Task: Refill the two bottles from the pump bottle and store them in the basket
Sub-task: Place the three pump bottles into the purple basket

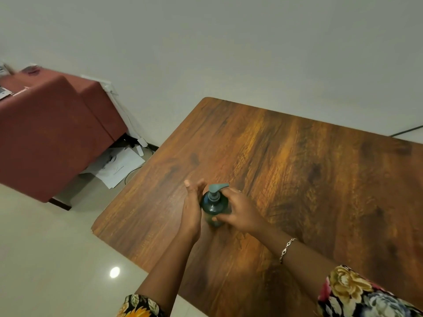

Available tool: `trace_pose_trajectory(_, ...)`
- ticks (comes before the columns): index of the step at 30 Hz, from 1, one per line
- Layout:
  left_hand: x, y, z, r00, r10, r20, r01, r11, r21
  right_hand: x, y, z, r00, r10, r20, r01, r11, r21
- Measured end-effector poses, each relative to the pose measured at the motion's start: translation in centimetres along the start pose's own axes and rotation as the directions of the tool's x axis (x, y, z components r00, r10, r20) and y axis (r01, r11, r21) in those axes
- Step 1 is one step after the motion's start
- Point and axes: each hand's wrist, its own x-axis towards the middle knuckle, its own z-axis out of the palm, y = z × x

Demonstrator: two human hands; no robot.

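The dark teal plastic pump bottle (214,205) stands on our brown wood-grain table (297,168), between our left hand (192,209) and right hand (240,213), both touching it; a red upholstered sofa (45,133) sits far left.

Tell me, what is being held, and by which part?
The pump bottle: the right hand grips its body; the left hand rests flat against its side.

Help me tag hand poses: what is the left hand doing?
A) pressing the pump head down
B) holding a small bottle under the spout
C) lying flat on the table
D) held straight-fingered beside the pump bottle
D: the left hand is held straight-fingered beside the pump bottle, which the right hand grips.
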Motion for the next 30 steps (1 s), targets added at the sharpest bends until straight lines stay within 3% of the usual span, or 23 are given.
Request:
trace_pose_trajectory(11, -2.6, 0.1, 7.6, 0.955, 0.199, 0.218, -0.212, 0.977, 0.037, -4.7, 1.0, -8.5, 0.931, 0.099, -0.35, -0.104, 0.995, 0.003)
trace_pose_trajectory(17, -4.6, 0.1, 13.6, 0.866, 0.301, 0.4, -0.36, 0.929, 0.081, -9.2, 2.2, -13.1, 0.861, 0.158, -0.483, -0.191, 0.981, -0.019)
trace_pose_trajectory(21, -6.1, -0.9, 18.2, 0.806, 0.285, 0.518, -0.422, 0.891, 0.165, -12.5, 3.1, -16.3, 0.799, 0.196, -0.568, -0.237, 0.972, 0.002)
trace_pose_trajectory(26, -8.7, -1.5, 24.5, 0.751, 0.333, 0.57, -0.546, 0.799, 0.252, -17.1, 3.8, -19.9, 0.711, 0.227, -0.666, -0.323, 0.946, -0.022)
trace_pose_trajectory(30, -11.3, -0.8, 29.6, 0.751, 0.342, 0.565, -0.527, 0.826, 0.2, -21.0, 5.0, -22.6, 0.622, 0.265, -0.736, -0.382, 0.924, 0.01)
